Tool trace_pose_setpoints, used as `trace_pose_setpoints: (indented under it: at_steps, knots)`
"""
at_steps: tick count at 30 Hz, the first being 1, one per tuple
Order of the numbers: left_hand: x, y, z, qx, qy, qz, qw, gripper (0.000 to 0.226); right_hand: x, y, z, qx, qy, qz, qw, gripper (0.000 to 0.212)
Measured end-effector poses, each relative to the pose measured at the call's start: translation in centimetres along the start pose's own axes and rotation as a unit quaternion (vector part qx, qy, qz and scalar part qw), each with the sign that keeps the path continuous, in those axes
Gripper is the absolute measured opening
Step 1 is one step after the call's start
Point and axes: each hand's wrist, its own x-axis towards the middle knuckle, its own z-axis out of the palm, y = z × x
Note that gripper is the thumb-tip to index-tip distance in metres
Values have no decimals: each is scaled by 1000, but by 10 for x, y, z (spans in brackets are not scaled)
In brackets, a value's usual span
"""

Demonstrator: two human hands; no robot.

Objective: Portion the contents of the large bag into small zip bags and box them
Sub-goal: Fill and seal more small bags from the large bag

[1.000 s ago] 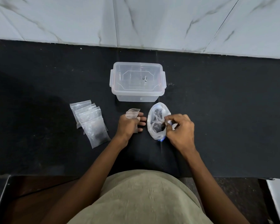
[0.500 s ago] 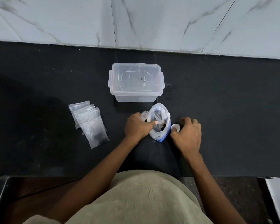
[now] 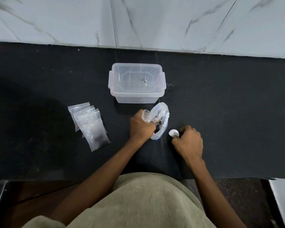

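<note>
Head camera, looking down at my two hands on a black desk (image 3: 220, 112). At the centre lies the large bag (image 3: 161, 120), clear plastic with a blue zip edge, its mouth open and small dark pieces showing inside. My left hand (image 3: 141, 126) is curled at the bag's left rim and also grips a small zip bag (image 3: 146, 115), which sticks up crumpled above my knuckles, touching the large bag. My right hand (image 3: 188, 142) rests on the desk just right of the large bag, apart from it, with fingers curled around a small white scoop (image 3: 173, 133); only its round white end shows past my fingertips.

Just beyond the large bag stands a clear plastic box (image 3: 136, 83) with its lid on and side clips down; a tiny dark item shows through the lid. Well to the left, a fanned stack of small zip bags (image 3: 89, 124) lies flat, the nearest one holding dark contents. Behind the desk rises a white marble-patterned wall (image 3: 155, 22). My olive shirt (image 3: 146, 203) fills the bottom of the view.
</note>
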Motion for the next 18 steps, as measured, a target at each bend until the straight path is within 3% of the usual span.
trace_pose_setpoints:
  at_steps: [4, 10, 13, 18]
  knots:
    - [-1, -2, 2, -20, -1, 20, 1000, 28, 1, -3, -2, 90, 6, -13, 996, 8]
    - [0, -5, 4, -15, -11, 14, 1000, 28, 4, -29, -9, 241, 44, -96, 965, 20]
    - [1, -5, 6, -18, -1, 17, 1000, 25, 4, -32, 1, 221, 50, -137, 964, 24]
    - [1, -7, 5, -11, 32, 20, 999, 25, 3, -22, 15, 100, 78, -220, 967, 13]
